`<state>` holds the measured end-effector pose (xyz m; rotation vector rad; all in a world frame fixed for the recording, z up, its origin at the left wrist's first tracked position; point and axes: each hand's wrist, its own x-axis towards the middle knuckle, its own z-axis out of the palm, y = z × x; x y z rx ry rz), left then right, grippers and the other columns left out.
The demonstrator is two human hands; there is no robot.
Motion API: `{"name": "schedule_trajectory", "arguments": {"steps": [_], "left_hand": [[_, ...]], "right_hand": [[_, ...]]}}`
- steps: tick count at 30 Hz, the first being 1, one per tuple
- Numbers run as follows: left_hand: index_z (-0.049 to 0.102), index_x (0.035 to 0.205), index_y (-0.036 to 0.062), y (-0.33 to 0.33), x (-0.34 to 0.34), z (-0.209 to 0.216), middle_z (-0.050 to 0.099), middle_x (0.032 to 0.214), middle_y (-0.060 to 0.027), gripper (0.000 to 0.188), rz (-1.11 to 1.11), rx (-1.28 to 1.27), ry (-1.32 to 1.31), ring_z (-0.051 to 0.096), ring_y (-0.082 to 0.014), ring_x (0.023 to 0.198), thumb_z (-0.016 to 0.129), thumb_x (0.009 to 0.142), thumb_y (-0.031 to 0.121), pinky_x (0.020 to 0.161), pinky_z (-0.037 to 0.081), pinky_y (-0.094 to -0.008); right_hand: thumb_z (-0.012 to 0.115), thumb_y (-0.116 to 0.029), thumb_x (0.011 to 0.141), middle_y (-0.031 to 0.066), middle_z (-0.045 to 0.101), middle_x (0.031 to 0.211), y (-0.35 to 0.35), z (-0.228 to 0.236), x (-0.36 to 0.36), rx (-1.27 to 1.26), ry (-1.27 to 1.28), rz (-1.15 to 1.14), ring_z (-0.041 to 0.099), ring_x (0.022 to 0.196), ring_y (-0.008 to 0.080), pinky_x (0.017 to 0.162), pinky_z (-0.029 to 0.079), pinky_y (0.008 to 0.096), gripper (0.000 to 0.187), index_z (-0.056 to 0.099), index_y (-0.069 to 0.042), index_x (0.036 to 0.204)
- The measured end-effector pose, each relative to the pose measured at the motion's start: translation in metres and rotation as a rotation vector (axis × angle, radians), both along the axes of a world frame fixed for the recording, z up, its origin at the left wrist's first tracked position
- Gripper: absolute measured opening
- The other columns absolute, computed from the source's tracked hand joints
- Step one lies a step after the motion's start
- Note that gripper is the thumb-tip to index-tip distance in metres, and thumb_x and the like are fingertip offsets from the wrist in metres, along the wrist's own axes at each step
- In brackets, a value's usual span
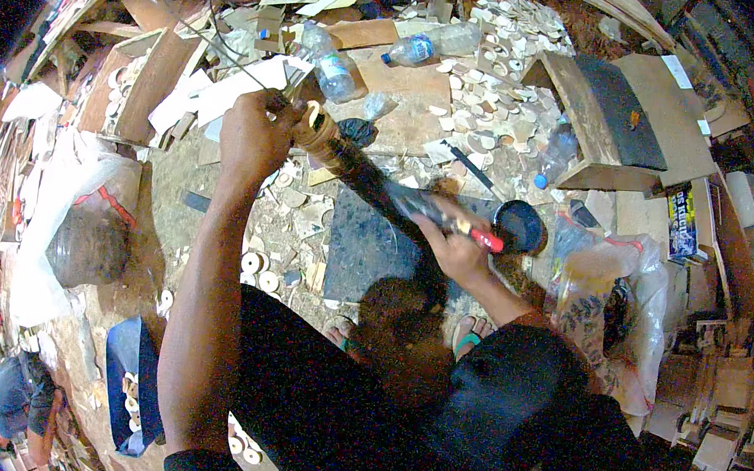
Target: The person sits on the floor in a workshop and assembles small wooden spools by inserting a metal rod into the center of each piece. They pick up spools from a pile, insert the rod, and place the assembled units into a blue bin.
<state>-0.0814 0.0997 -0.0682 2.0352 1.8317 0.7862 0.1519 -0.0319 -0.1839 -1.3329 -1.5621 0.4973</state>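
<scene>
Rod (359, 169): held aslant above the dark mat (360, 254), between the hands.
Left hand (264, 123): closed around the rod's upper end.
Right hand (461, 253): wrapped around a red-ended tool (489, 241), blurred, near the lower end.
Progress: work seemingly under way; most of the rod is dark, its upper end paler; what remains cannot be told.
Lettering: carried by the box (683, 221) and shirt (508, 398).

- Dusty grey-brown floor (166, 247), strewn with pale, flat wood scraps (503, 86).
- Dark grey rectangular mat (363, 257) lying on the floor.
- Low, angular brown wooden bench (560, 84), upper right, topped by a dark grey pad (620, 110).
- Whitish light, harshest toward the left.
</scene>
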Motion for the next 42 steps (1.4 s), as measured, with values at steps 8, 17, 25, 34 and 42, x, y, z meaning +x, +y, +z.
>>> {"name": "schedule_trajectory", "arguments": {"steps": [8, 17, 25, 34, 42], "left_hand": [[0.071, 0.084, 0.0027, 0.009, 0.004, 0.000, 0.068, 0.080, -0.0193, 0.022, -0.054, 0.030, 0.002, 0.068, -0.0336, 0.075, 0.070, 0.079, 0.024, 0.068, 0.051, -0.0415], [0.071, 0.083, 0.0031, -0.007, 0.000, 0.007, 0.069, 0.078, -0.0184, 0.028, 0.023, 0.026, 0.120, 0.068, -0.0328, 0.072, 0.066, 0.081, 0.031, 0.067, 0.051, -0.0393], [0.068, 0.095, 0.0045, 0.016, -0.012, -0.005, 0.071, 0.091, -0.0124, 0.017, -0.158, -0.178, -0.087, 0.065, -0.0167, 0.081, 0.062, 0.087, 0.018, 0.074, 0.049, -0.0311], [0.069, 0.094, 0.0008, 0.003, -0.010, 0.002, 0.070, 0.088, -0.0146, 0.018, -0.166, -0.047, 0.005, 0.069, -0.0255, 0.081, 0.064, 0.084, 0.014, 0.073, 0.052, -0.0357], [0.069, 0.089, -0.0006, -0.011, 0.006, 0.011, 0.069, 0.084, -0.0177, 0.017, -0.116, -0.035, -0.066, 0.069, -0.0266, 0.075, 0.064, 0.082, 0.014, 0.071, 0.051, -0.0355]], "right_hand": [[0.073, -0.017, 0.080, 0.0146, 0.070, 0.092, 0.036, 0.015, -0.013, 0.193, 0.072, 0.022, 0.068, 0.080, 0.0200, 0.072, 0.052, 0.0311, 0.028, 0.067, 0.002, 0.101], [0.071, -0.021, 0.082, 0.0146, 0.069, 0.092, -0.017, -0.052, 0.021, -0.133, 0.057, -0.030, 0.067, 0.082, 0.0209, 0.074, 0.051, 0.0335, 0.029, 0.067, 0.001, 0.100], [0.069, -0.028, 0.084, 0.0112, 0.070, 0.081, -0.037, -0.048, 0.135, -0.088, -0.069, -0.525, 0.064, 0.071, 0.0187, 0.066, 0.049, 0.0342, 0.031, 0.068, 0.003, 0.088], [0.071, -0.023, 0.079, 0.0156, 0.069, 0.075, -0.026, -0.049, 0.170, -0.582, -0.422, -0.565, 0.067, 0.067, 0.0258, 0.064, 0.049, 0.0382, 0.026, 0.068, 0.003, 0.081], [0.071, -0.017, 0.082, 0.0061, 0.068, 0.083, -0.013, -0.018, 0.165, -0.249, 0.398, -0.630, 0.064, 0.071, 0.0170, 0.058, 0.052, 0.0333, 0.019, 0.066, -0.004, 0.096]]}}
